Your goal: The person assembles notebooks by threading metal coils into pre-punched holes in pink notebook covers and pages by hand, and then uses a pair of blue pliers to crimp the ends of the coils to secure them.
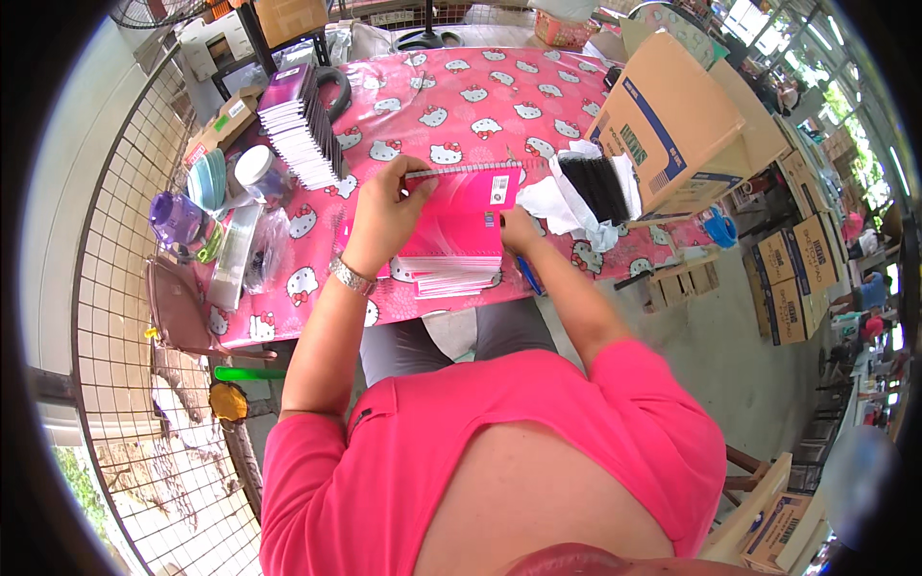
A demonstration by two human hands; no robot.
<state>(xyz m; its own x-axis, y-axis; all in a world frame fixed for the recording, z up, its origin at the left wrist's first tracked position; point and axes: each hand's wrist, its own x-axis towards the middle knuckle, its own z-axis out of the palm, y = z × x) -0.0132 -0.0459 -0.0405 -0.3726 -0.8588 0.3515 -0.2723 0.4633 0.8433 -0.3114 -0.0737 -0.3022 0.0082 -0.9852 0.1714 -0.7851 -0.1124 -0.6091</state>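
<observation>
A pink spiral notebook (471,189) with a white label is pinched at its wire-bound edge by my left hand (392,209), its fingers closed. Just below it lies a stack of pink notebooks (447,274), page edges toward me. At the stack's right side is my right hand (520,233), with its fingers curled in. A small dark tip shows by those fingers, but what they hold is too small to make out. Beside the right wrist lies a blue pen-like thing (529,276).
A tall stack of purple spiral notebooks (300,130) stands at the far left. Near it are a white-lidded jar (257,168), a purple container (175,219) and a brown bag (182,305). To the right, black wire coils (594,187) lie on white wrapping beside a cardboard box (663,125).
</observation>
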